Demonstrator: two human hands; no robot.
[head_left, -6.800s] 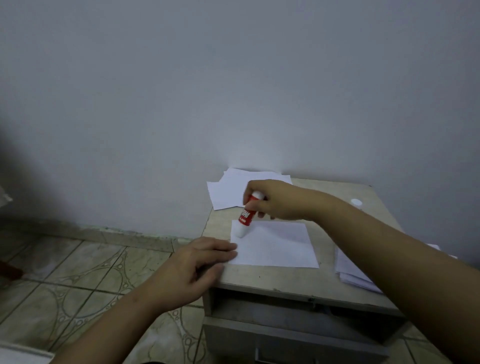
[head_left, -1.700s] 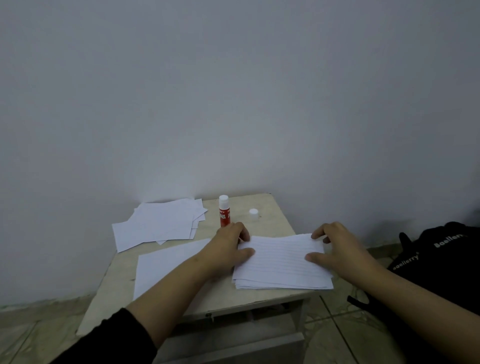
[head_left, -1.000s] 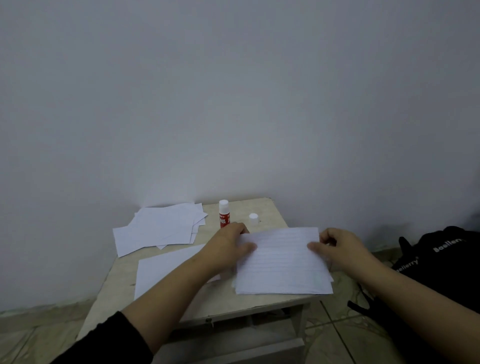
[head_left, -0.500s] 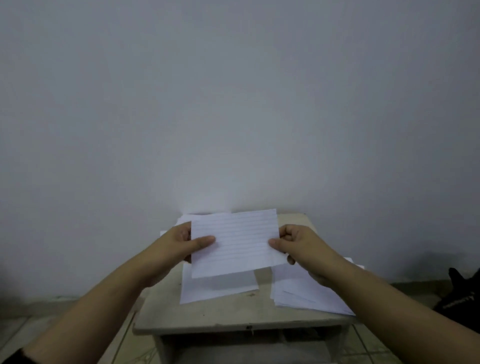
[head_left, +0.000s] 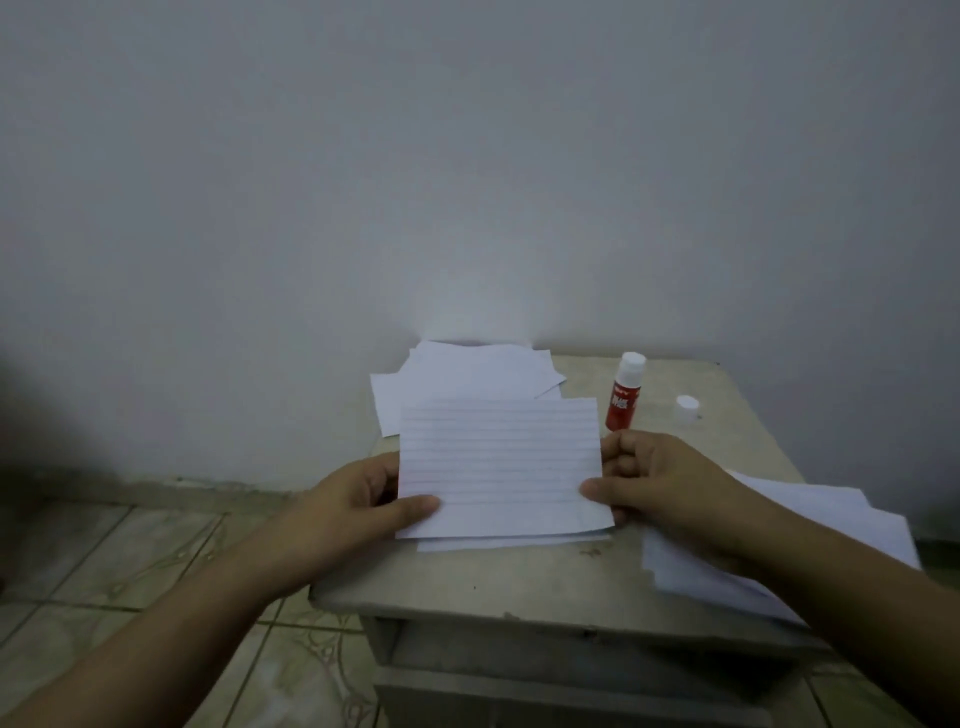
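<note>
Left hand (head_left: 358, 504) and right hand (head_left: 660, 483) pinch opposite edges of a white lined paper sheet (head_left: 501, 467) above a beige wooden table (head_left: 519, 577); an upright red glue stick (head_left: 623, 397) stands beyond, to the right.

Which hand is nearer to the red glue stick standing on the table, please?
The right hand. It pinches the right edge of the lined sheet, just in front of the glue stick; the left hand pinches the left edge, on the sheet's far side from it.
</note>
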